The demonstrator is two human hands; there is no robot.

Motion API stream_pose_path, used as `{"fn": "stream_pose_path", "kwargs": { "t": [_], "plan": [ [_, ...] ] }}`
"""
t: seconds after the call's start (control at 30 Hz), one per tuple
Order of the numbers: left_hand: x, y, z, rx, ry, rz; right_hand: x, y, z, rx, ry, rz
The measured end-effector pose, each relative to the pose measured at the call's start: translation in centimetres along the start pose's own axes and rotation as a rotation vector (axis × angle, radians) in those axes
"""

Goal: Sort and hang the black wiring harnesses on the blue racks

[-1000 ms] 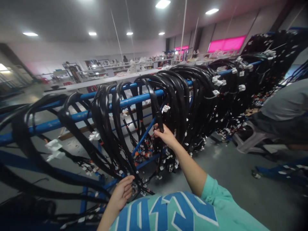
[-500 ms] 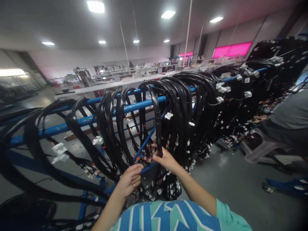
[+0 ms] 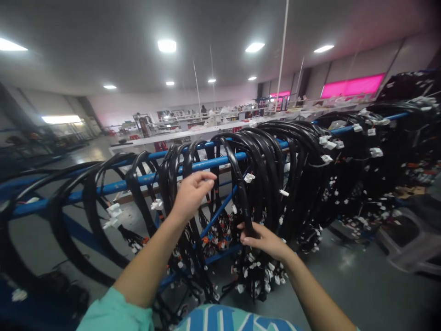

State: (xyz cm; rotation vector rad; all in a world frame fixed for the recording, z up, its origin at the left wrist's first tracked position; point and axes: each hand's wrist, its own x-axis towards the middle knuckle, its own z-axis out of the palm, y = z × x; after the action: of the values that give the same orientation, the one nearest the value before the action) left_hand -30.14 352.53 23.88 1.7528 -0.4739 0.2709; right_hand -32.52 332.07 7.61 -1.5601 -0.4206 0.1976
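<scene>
My right hand point(image 3: 267, 242) is wrapped around the lower part of a black wire harness point(image 3: 235, 166), a thick taped bundle draped over the front blue rail point(image 3: 218, 162). Below that hand, the bundle ends in a cluster of white connectors point(image 3: 253, 271). Raised in front of the rack, my left hand point(image 3: 193, 194) holds nothing; its fingers point right, loosely bent, with the thumb apart. It is just below the front rail, near the neighbouring harnesses point(image 3: 171, 168). A small white connector point(image 3: 249, 178) sticks out beside the held bundle.
More black harnesses point(image 3: 296, 138) hang densely along the rack to the right. A diagonal blue bar point(image 3: 220, 209) crosses the frame inside. A grey plastic stool point(image 3: 404, 234) stands at the right on the grey floor. Long white worktables point(image 3: 193, 130) run behind the rack.
My left hand has risen from low beside the right hand to near the rail, its fingers opening. My right hand stays on the harness. The view has shifted left and up.
</scene>
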Motion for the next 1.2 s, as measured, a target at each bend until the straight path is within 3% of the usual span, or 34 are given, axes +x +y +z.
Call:
{"fn": "stream_pose_path", "kwargs": {
  "t": [0.1,0.23,0.4,0.5,0.67,0.77,0.83,0.9,0.97,1.1,1.2],
  "plan": [
    [2.9,3.7,-1.4,0.226,0.081,0.253,0.7,-3.8,-1.1,0.075,-0.003,-0.076],
    [7.8,6.5,-1.0,0.542,0.061,0.343,3.3,-7.5,-1.3,0.090,0.019,-0.135],
    [14.0,5.0,2.5,0.918,-0.015,0.178,7.4,-7.9,0.4,0.257,0.176,-0.175],
    [16.8,3.4,4.3,1.097,-0.022,0.191,8.7,-7.1,1.3,0.251,0.275,-0.224],
    [20.2,2.4,5.1,1.277,-0.293,0.285,8.6,-6.4,1.7,0.155,0.336,-0.263],
    [21.3,2.3,4.8,1.377,-0.309,0.388,7.6,-6.3,0.6,-0.128,0.421,-0.303],
    [21.5,2.1,4.7,1.406,-0.269,0.443,7.0,-6.3,-0.9,-0.354,0.636,-0.412],
    [21.4,1.9,4.8,1.422,-0.221,0.470,6.5,-6.5,-2.6,-0.526,0.933,-0.508],
    [21.1,1.8,5.0,1.419,-0.171,0.477,6.5,-6.8,-4.4,-0.670,1.087,-0.511],
    [20.7,2.1,5.1,1.300,-0.066,0.495,7.5,-8.2,-6.5,-0.934,0.945,-0.406],
    [20.1,2.7,4.8,1.171,-0.006,0.531,7.7,-10.0,-7.0,-0.844,0.892,-0.352]
  ]
}}
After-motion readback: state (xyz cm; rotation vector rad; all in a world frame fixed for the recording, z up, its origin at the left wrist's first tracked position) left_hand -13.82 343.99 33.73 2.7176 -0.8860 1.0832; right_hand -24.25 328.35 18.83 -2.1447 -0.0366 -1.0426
